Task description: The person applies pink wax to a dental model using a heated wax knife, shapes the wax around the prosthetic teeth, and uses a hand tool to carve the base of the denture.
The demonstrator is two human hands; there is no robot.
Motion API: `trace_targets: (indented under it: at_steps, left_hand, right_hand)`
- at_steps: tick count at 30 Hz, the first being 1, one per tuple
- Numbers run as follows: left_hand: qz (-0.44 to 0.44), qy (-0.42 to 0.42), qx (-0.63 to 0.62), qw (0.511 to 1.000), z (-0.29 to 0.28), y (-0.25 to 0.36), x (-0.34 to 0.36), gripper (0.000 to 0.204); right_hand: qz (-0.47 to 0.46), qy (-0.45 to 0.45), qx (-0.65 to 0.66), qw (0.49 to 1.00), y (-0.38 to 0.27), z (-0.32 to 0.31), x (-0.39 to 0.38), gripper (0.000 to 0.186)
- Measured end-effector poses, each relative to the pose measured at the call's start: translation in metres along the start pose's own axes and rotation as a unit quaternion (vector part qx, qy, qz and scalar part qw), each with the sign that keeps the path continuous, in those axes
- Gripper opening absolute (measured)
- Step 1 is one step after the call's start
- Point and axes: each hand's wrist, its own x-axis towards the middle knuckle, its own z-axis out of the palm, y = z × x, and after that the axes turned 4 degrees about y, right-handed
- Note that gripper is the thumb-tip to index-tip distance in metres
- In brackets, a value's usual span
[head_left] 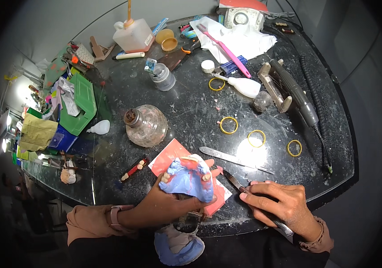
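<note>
My left hand (153,205) is closed around a blue dental cast (184,181) bearing several artificial teeth and patches of pink wax. Below it, near my lap, hangs another blue-and-grey cast (179,245); how the two are joined is mostly hidden. In my right hand (282,201) is a wax knife (233,181), its blade pointing up and left toward the cast, a pink bit at the tip. Pink wax sheets (166,156) lie beneath the cast and my left fingers. Beyond them rests a metal spatula (226,156).
A round glass spirit lamp (148,127) stands left of the wax, with a red strip of teeth (134,169) nearby. Several yellow rings (229,125) lie to the right. A handpiece (296,91) sits on its stand at far right. Green box (81,105) stands left.
</note>
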Motion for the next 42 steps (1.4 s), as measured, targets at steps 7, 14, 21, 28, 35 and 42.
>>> trace_targets:
  at_steps: [7, 14, 21, 28, 35, 42]
  left_hand:
    - [-0.005, 0.034, -0.073, 0.997, 0.006, 0.012, -0.001, 0.059]
    - [-0.005, 0.013, -0.032, 0.999, 0.003, 0.007, 0.001, 0.063]
    - [0.001, 0.01, -0.038, 0.999, 0.002, 0.006, 0.0, 0.064]
    - [0.014, -0.014, 0.047, 0.999, -0.003, 0.016, -0.006, 0.071]
    - [-0.074, 0.071, -0.125, 0.987, -0.008, 0.022, -0.028, 0.046]
    - [-0.001, 0.083, -0.24, 0.967, -0.026, 0.0, -0.044, 0.029]
  right_hand:
    - [0.019, -0.003, 0.023, 1.0, 0.0, -0.001, -0.002, 0.027]
    - [0.021, 0.0, 0.025, 0.999, -0.002, 0.0, 0.003, 0.027]
    - [0.007, 0.005, 0.001, 1.0, 0.0, 0.002, 0.003, 0.031]
    - [0.004, 0.022, 0.01, 1.0, -0.001, 0.004, 0.004, 0.032]
    - [0.035, 0.048, 0.115, 0.992, -0.002, -0.004, 0.007, 0.025]
    - [0.077, 0.122, 0.314, 0.938, -0.003, -0.009, 0.025, 0.029]
